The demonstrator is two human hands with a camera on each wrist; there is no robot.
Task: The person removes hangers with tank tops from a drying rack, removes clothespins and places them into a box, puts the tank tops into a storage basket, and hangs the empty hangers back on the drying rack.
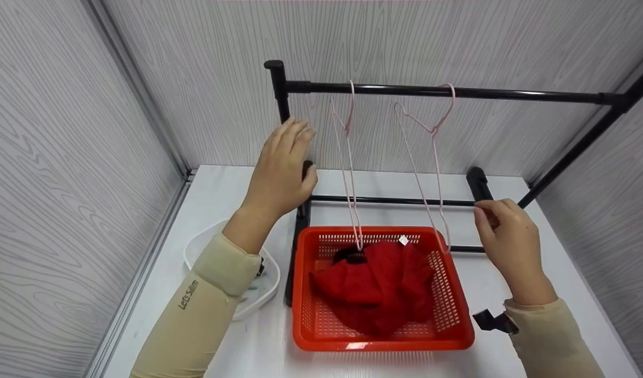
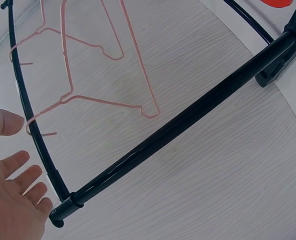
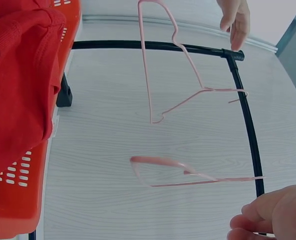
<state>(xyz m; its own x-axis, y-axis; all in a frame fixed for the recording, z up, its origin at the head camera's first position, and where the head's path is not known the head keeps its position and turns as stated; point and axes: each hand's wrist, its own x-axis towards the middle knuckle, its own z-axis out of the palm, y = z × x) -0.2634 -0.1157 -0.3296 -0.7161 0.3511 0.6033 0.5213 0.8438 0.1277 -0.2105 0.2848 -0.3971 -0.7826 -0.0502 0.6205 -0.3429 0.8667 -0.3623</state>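
My left hand [image 1: 282, 176] is raised beside the left post of a black clothes rack [image 1: 379, 91]. In the left wrist view its fingers [image 2: 25, 177] are spread loosely, with nothing held. My right hand [image 1: 513, 244] hovers to the right of the basket, fingers loosely bent and no object visible in them. Two pink wire hangers, a left one [image 1: 349, 157] and a right one [image 1: 435, 152], hang bare from the top bar, between the hands. Below them, a crumpled red garment [image 1: 389, 289] with a small white tag lies in a red plastic basket [image 1: 384, 345].
A white bin [image 1: 271, 294] with small items inside stands left of the basket, partly behind my left forearm. The rack's black feet [image 1: 477, 181] rest on the white table [image 1: 258, 346]. Wood-grain panels [image 1: 221, 105] enclose the back and sides.
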